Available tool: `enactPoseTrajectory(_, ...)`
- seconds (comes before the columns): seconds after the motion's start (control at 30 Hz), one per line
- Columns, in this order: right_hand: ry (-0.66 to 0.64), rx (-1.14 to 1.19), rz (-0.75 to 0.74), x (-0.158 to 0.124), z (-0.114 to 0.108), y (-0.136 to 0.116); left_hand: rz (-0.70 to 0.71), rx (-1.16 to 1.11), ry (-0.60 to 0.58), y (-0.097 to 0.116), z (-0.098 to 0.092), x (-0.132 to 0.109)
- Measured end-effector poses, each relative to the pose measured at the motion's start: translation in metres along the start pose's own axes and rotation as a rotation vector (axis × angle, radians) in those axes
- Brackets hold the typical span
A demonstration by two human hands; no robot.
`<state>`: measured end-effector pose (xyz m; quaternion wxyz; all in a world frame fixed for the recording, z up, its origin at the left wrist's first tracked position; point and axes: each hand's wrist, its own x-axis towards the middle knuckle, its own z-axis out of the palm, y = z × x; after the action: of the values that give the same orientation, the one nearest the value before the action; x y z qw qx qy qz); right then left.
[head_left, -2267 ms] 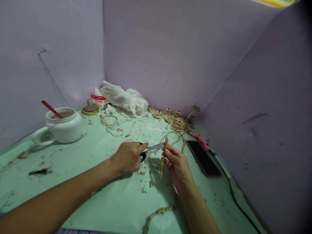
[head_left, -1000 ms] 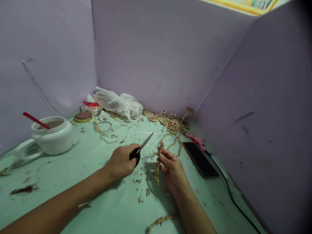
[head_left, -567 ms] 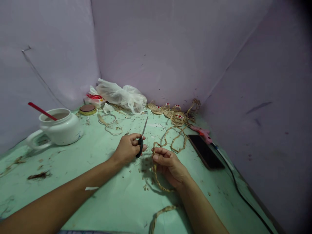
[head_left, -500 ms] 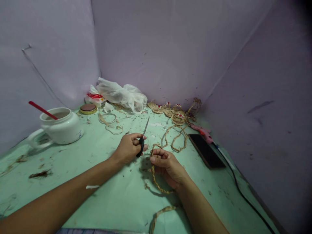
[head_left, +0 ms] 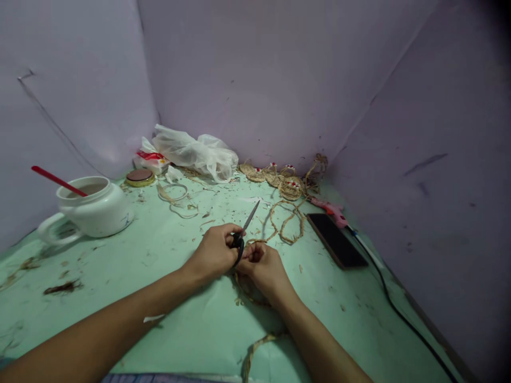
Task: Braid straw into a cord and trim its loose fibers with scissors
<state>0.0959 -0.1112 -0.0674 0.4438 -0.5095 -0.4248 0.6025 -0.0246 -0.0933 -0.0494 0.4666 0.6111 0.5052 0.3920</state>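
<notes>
My left hand (head_left: 213,250) holds a pair of black-handled scissors (head_left: 250,217), blades pointing up and to the right, away from me. Right beside it, my right hand (head_left: 265,268) pinches a tan braided fibre rope (head_left: 287,240). The two hands meet at the fingertips, so the rope between them is partly hidden. From there the rope loops across the green tabletop (head_left: 191,330) toward the back, and another stretch hangs below my right hand toward the front edge.
A white pot-like mug (head_left: 99,210) with a red stick (head_left: 59,181) stands left. At the back lie a round tin (head_left: 139,178), a plastic bag (head_left: 197,154) and woven pieces with red and white beads (head_left: 290,189). A phone (head_left: 337,242) and a corded pink glue gun (head_left: 329,210) are right.
My left hand has moved right with the scissors and now touches my right hand. The scissors have tilted further to the right. The view has shifted slightly.
</notes>
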Motion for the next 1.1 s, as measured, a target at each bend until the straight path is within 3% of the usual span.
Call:
enactPoseTrajectory(0.13,-0.014,0.184,0.036,0.002,-0.007,-0.009,-0.126,-0.184,0.024,0.008,0.001,0.001)
enactPoseTrajectory(0.23,0.049,0.336,0.001,0.003,-0.017,-0.021,-0.183,-0.296,-0.021,0.014,0.001,0.001)
enactPoseTrajectory(0.47,0.087,0.197,-0.053,0.004,-0.024,-0.029,-0.159,-0.362,-0.147,0.01,0.002,-0.001)
enactPoseTrajectory(0.57,0.043,0.242,0.044,0.002,-0.024,-0.03,-0.118,-0.372,-0.246,0.01,0.001,-0.004)
enactPoseTrajectory(0.67,-0.084,0.372,0.222,0.001,-0.026,-0.031,-0.094,-0.403,-0.334,0.011,0.003,-0.006)
enactPoseTrajectory(0.8,-0.142,0.548,0.466,0.003,-0.027,-0.033,-0.079,-0.433,-0.273,0.011,0.007,-0.007)
enactPoseTrajectory(0.87,-0.118,0.562,0.413,0.005,-0.028,-0.033,-0.097,-0.419,-0.205,0.01,0.008,-0.006)
enactPoseTrajectory(0.93,-0.054,0.512,0.257,0.005,-0.029,-0.033,-0.108,-0.402,-0.192,0.009,0.009,-0.006)
enactPoseTrajectory(1.0,0.035,0.446,0.125,0.006,-0.031,-0.033,-0.102,-0.382,-0.226,0.007,0.01,-0.005)
enactPoseTrajectory(1.1,0.12,0.44,0.059,0.007,-0.032,-0.031,-0.084,-0.381,-0.287,0.007,0.015,-0.005)
